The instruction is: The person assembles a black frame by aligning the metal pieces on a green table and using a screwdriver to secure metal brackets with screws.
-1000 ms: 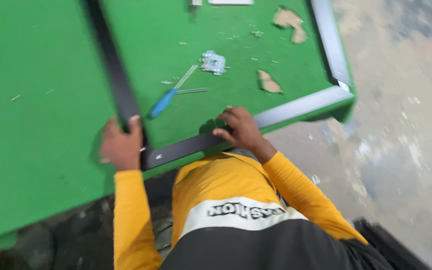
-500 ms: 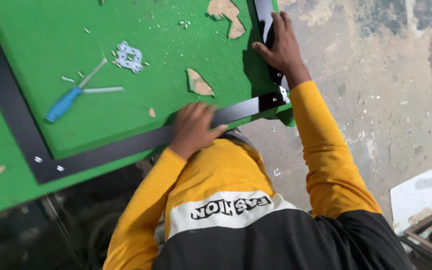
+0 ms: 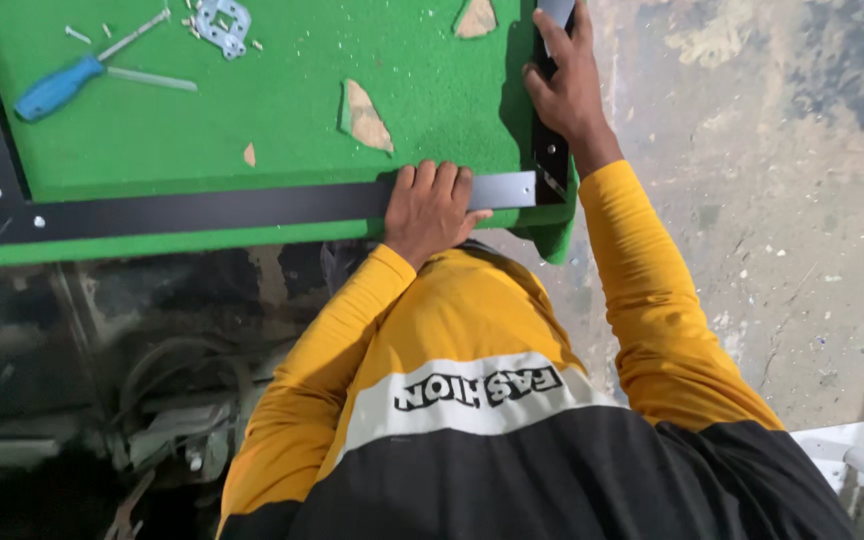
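**Hands pressing black frame at table corner**

Far left: blue-handled screwdriver (image 3: 57, 88) on green table (image 3: 282, 100), beside metal bracket (image 3: 220, 22). Centre: left hand (image 3: 430, 208) flat, fingers together, pressing black frame (image 3: 202, 212) along near edge. Right: right hand (image 3: 567, 85) curled loosely over upright frame bar (image 3: 550, 160), close to corner joint.

Open green tabletop (image 3: 282, 150) is lying free inside the frame (image 3: 202, 210); a screwdriver (image 3: 62, 85), bracket (image 3: 220, 22) and torn patches (image 3: 364, 115) are cluttering the far part.
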